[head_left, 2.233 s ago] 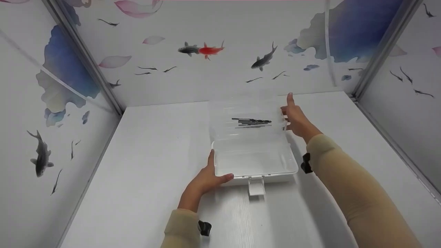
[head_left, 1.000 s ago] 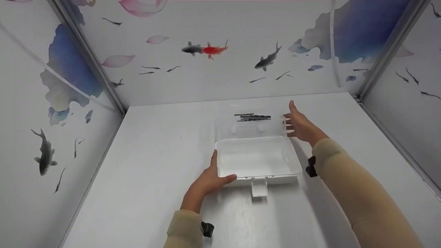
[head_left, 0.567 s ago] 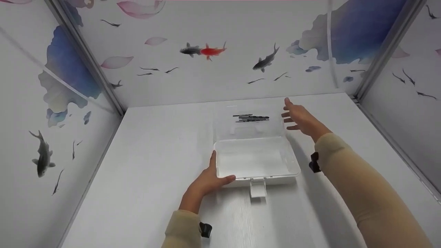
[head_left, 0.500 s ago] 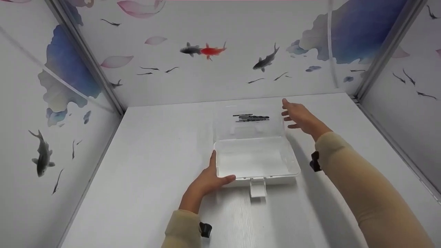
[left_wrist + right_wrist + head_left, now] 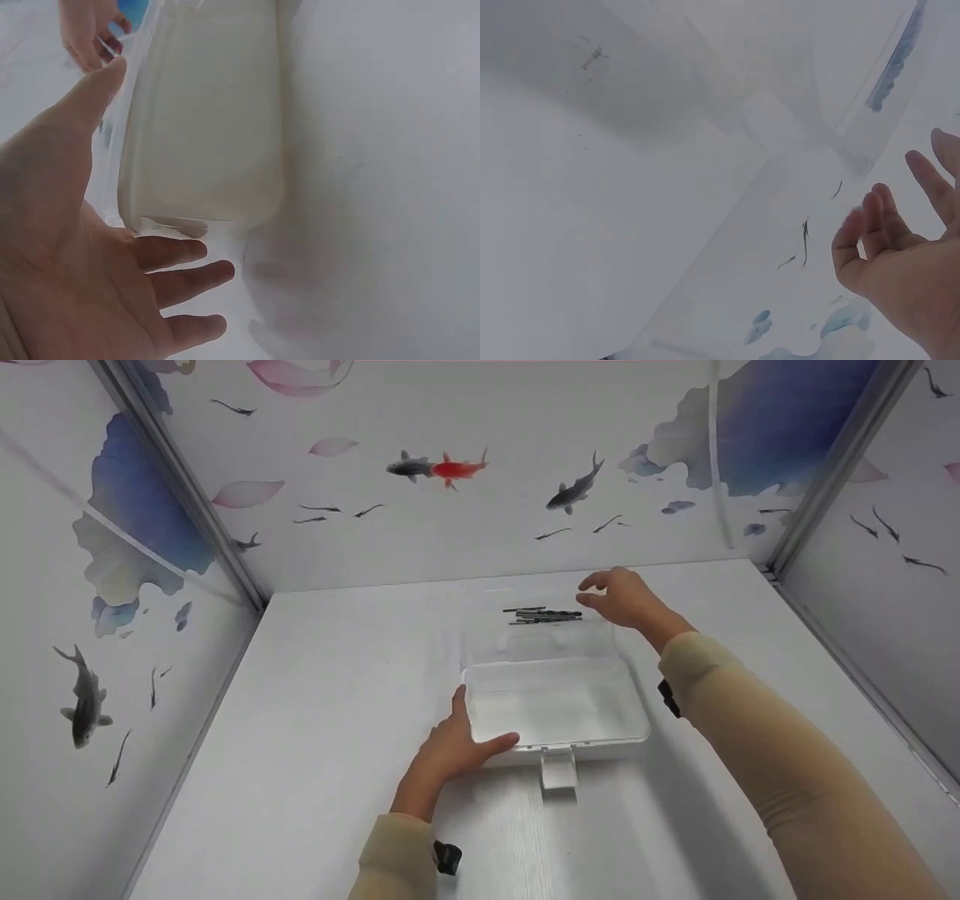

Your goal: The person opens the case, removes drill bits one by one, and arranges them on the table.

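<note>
A white plastic storage box point(image 5: 559, 705) stands with its clear lid point(image 5: 484, 641) folded back flat behind it. Several dark drill bits point(image 5: 551, 617) lie in a loose bunch in that lid. My left hand point(image 5: 450, 746) rests at the box's front left corner, thumb along the front rim. The left wrist view shows this hand's point(image 5: 82, 255) fingers nearly straight beside the box point(image 5: 206, 120). Above the lid's right part, just right of the bits, hovers my right hand point(image 5: 628, 601) with bent fingers. In the right wrist view the right hand point(image 5: 911, 262) holds nothing.
A front latch point(image 5: 559, 771) hangs down from the box. The white table point(image 5: 330, 720) is enclosed by a back wall point(image 5: 480, 532) and side walls printed with fish and petals. Metal posts point(image 5: 187, 487) stand at the corners.
The lid, tilted up at first, lies back flat now, and the bits in it have shifted. My right hand has left its right edge and moved left towards the bits. The left hand stays.
</note>
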Demonstrator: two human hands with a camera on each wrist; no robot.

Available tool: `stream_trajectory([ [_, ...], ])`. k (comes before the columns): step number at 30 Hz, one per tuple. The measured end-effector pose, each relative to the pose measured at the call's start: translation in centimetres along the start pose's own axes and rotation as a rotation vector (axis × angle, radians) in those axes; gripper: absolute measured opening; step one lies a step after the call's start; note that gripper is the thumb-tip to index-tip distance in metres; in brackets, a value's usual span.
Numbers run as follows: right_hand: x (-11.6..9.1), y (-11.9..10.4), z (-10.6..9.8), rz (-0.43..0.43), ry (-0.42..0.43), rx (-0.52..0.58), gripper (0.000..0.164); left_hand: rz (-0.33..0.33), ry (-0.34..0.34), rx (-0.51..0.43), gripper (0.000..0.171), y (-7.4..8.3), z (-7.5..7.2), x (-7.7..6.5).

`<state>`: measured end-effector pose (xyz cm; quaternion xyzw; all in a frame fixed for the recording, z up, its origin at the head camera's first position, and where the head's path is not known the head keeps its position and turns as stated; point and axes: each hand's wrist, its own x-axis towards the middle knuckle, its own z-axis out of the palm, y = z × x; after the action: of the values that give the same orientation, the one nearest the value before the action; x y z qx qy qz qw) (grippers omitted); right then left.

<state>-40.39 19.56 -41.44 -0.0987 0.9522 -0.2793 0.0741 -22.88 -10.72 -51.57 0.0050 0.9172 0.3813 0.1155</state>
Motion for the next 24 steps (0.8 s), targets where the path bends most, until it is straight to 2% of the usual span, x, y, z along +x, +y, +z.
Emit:
stream_trajectory([
  [4,0.2,-0.8,0.3,-0.018,-0.018,-0.065,0.040,0.021,0.031,0.030,0.140,-0.4,0.4,0.4],
  [11,0.9,-1.1,0.8,-0.002,-0.047,-0.105,0.038,0.030,0.061,0.121,0.144,-0.3,0.7,0.7],
  [18,1.0,-1.3,1.6,0.001,-0.057,-0.144,0.040,-0.001,0.051,0.143,0.146,-0.2,0.8,0.7],
  [24,1.1,-1.4,2.4,0.012,-0.041,-0.143,0.034,-0.018,0.043,0.125,0.146,-0.5,0.9,0.9],
])
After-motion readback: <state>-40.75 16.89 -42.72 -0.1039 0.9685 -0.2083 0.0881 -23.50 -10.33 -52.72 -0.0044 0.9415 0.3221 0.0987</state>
